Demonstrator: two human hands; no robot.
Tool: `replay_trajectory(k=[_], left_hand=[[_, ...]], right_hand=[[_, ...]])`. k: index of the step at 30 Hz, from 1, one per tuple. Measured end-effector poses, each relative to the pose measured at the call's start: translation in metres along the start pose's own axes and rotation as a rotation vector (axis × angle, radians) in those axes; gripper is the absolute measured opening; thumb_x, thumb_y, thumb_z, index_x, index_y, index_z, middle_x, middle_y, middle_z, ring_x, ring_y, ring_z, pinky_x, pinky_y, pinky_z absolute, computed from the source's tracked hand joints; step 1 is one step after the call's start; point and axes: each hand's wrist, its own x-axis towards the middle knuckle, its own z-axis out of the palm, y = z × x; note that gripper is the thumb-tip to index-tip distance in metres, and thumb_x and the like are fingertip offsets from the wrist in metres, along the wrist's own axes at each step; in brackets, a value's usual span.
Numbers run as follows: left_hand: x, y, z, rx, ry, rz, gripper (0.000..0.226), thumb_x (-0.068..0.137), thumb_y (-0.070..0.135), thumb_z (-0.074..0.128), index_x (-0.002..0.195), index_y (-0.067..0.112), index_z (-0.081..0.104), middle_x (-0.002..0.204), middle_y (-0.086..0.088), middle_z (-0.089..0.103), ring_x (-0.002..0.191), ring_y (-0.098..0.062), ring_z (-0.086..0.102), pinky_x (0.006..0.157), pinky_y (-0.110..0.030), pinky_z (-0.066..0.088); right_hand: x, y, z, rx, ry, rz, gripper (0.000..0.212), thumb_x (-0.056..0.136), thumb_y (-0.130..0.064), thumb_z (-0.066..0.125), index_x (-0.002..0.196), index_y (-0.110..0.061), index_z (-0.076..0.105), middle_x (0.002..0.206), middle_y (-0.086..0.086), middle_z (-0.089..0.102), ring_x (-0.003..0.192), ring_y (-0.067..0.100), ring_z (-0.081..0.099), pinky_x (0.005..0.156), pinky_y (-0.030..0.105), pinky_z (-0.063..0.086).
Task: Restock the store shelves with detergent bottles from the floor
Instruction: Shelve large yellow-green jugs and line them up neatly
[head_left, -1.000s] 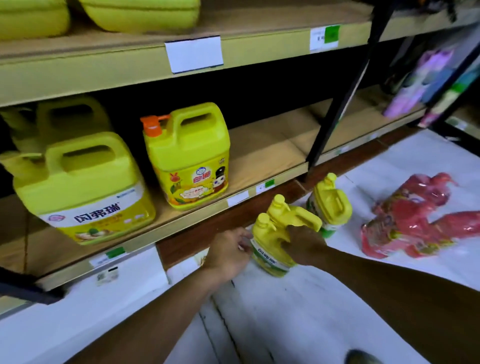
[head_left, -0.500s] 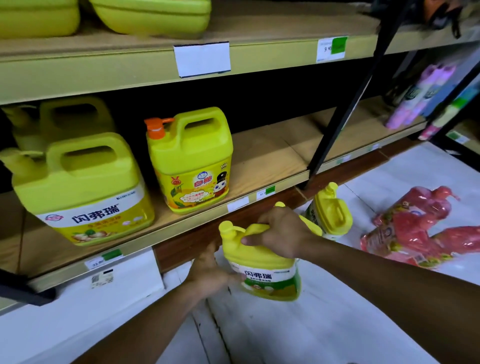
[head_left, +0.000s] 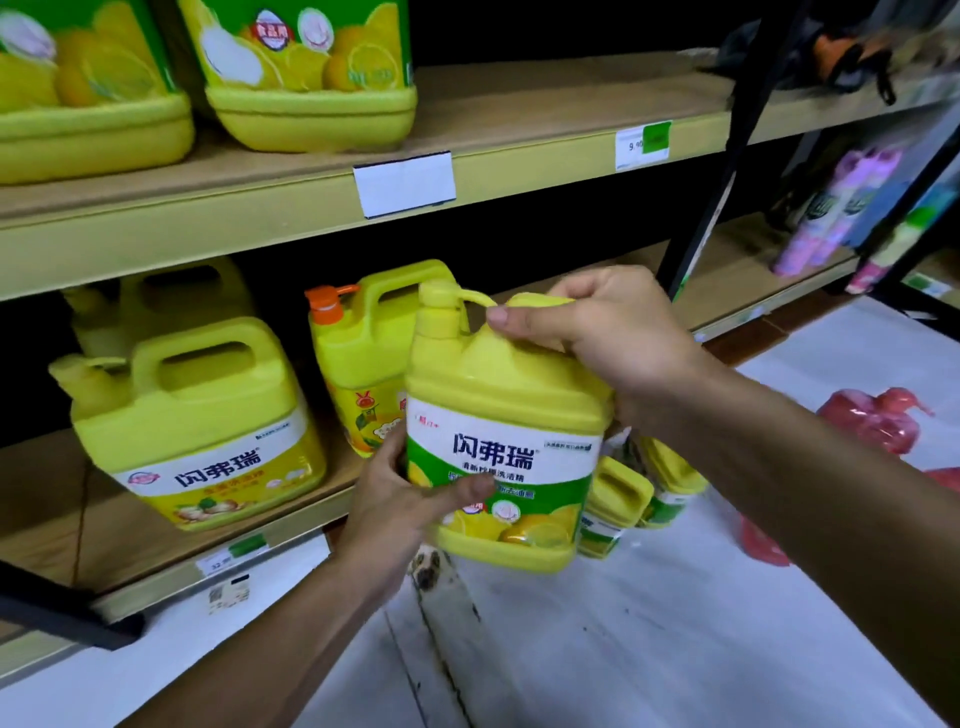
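A yellow detergent jug (head_left: 509, 415) with a green and white label hangs upright in the air in front of the lower shelf (head_left: 291, 525). My right hand (head_left: 608, 338) grips its handle at the top. My left hand (head_left: 400, 499) holds its lower left side, thumb across the label. Two more yellow bottles (head_left: 618, 499) stand on the white floor (head_left: 623, 649) just behind and right of the lifted jug. On the lower shelf stand a matching yellow jug (head_left: 202, 415) and a yellow jug with an orange pump (head_left: 358, 358).
The upper shelf (head_left: 519, 161) carries two yellow jugs (head_left: 306, 98) at the left and price tags on its edge. A black upright post (head_left: 727, 171) divides the shelving. Red bottles in plastic wrap (head_left: 878, 421) lie on the floor at right. Purple bottles (head_left: 831, 208) fill the far right shelf.
Both hands lifted the jug from the floor up to the height of the lower shelf. The view tilted up, so the upper shelf's jugs show more.
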Motion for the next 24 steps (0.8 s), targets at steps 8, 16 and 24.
replay_trajectory(k=[8, 16, 24], left_hand=[[0.005, 0.090, 0.021, -0.076, 0.085, 0.226, 0.079, 0.029, 0.051, 0.101, 0.102, 0.033, 0.075, 0.102, -0.005, 0.079, 0.089, -0.024, 0.077, 0.067, -0.030, 0.061], [0.022, 0.167, 0.073, -0.010, 0.059, 0.295, 0.064, 0.059, 0.049, 0.091, 0.114, 0.024, 0.070, 0.104, 0.008, 0.078, 0.095, -0.011, 0.075, 0.074, -0.024, 0.059], [0.030, 0.205, 0.078, 0.108, 0.103, 0.311, 0.049, 0.086, 0.004, 0.075, 0.114, 0.042, 0.058, 0.108, 0.034, 0.058, 0.103, 0.024, 0.052, 0.085, -0.003, 0.043]], right_hand=[[-0.023, 0.002, -0.001, 0.313, -0.014, -0.305, 0.071, 0.070, -0.039, 0.082, 0.132, -0.027, 0.050, 0.116, -0.001, 0.072, 0.107, 0.018, 0.070, 0.084, 0.035, 0.059], [-0.004, -0.056, -0.026, 0.112, 0.305, -0.578, 0.081, 0.060, -0.039, 0.092, 0.130, -0.022, 0.055, 0.114, -0.006, 0.073, 0.103, 0.011, 0.071, 0.079, 0.027, 0.059], [0.078, -0.129, -0.027, -0.114, 0.561, -0.619, 0.091, 0.058, -0.056, 0.088, 0.135, -0.034, 0.045, 0.107, -0.022, 0.068, 0.103, 0.006, 0.066, 0.093, 0.041, 0.054]])
